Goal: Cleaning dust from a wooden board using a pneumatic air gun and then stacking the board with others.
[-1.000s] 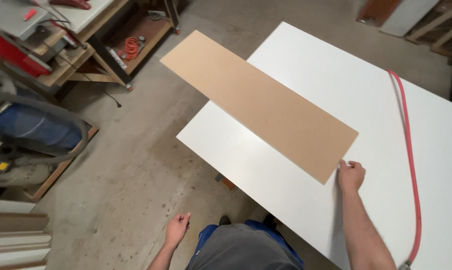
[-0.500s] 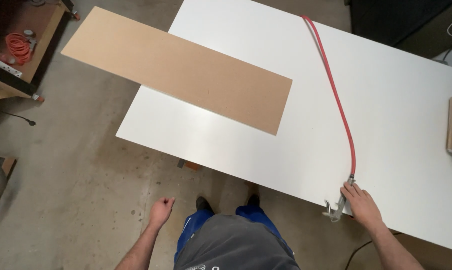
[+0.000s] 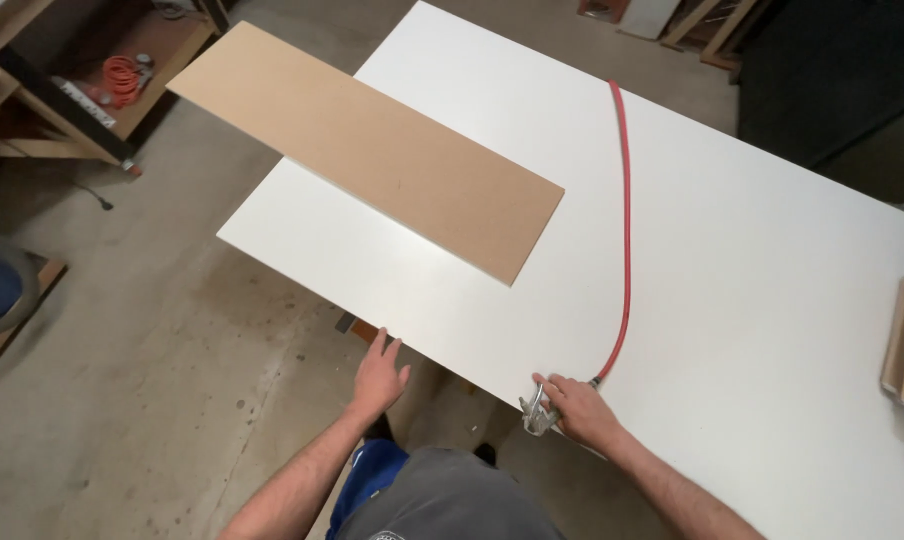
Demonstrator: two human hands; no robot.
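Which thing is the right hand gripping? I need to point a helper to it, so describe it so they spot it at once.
Start at the big white table and follow the red hose across it toward the near edge. At its end sits a small silvery metal nozzle, gripped by the right hand. It is the only shiny metal piece there; the brown board is flat and dull.

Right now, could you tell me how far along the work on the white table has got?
Done: the brown board lies flat on the white table, its far end overhanging the edge. In hand: the right hand grips the metal fitting at the end of the red hose, at the table's near edge; the left hand hangs open, holding nothing. Left: the fitting has not yet reached the board.
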